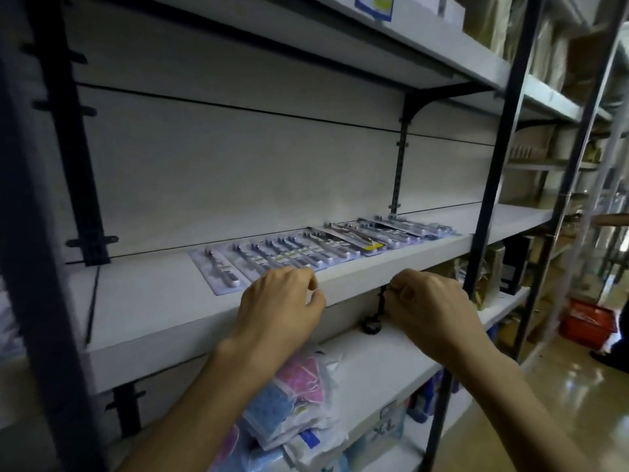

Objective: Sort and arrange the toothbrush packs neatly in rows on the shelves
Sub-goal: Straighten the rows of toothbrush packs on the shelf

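Our left hand [284,301] and right hand [427,301] hang loosely curled, seemingly empty, at the shelf [211,321] edge; the toothbrush packs [306,255] lie just beyond in one overlapping row. We judge straightening comes next.

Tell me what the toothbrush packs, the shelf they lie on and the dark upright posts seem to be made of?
The toothbrush packs look like clear plastic blisters on pale bluish card: raised glossy bubbles catch light. The shelf appears to be painted sheet metal, matte light grey with a thin folded front edge, though coated board is possible. The upright post looks like dark painted steel, slim and straight.
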Demonstrator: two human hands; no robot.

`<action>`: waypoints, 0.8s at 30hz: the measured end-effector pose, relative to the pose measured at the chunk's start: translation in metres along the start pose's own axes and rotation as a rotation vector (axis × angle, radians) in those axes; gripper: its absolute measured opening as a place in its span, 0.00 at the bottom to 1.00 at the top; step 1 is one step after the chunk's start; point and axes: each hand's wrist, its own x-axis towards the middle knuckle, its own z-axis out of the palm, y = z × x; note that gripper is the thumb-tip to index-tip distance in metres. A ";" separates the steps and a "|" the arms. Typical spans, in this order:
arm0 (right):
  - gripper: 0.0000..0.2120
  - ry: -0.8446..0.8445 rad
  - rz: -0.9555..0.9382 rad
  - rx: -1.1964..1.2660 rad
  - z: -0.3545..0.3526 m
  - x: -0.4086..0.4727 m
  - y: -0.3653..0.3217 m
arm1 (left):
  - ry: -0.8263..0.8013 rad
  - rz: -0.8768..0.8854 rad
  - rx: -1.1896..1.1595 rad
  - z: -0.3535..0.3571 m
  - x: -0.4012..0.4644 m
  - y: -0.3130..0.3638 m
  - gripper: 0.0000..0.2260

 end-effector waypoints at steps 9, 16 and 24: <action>0.14 0.007 -0.017 0.042 0.035 0.099 0.067 | 0.040 -0.098 0.028 0.070 0.084 0.008 0.08; 0.12 0.061 -0.099 0.095 0.074 0.167 0.101 | 0.078 -0.197 0.068 0.102 0.119 0.009 0.07; 0.14 0.014 -0.161 0.085 0.109 0.221 0.118 | 0.151 -0.322 0.160 0.127 0.148 0.027 0.06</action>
